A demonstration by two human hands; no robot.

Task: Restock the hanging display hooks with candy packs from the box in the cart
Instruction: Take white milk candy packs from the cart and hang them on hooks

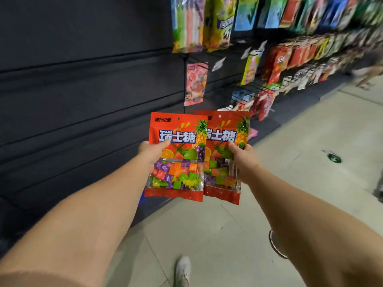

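Each hand [152,151] around a candy pack [177,156]

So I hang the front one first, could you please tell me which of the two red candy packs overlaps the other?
The left hand's pack lies in front: its right edge covers the left side of the right hand's pack.

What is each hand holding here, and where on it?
Left hand grips one red candy pack at its left edge; right hand grips a second pack at its right edge.
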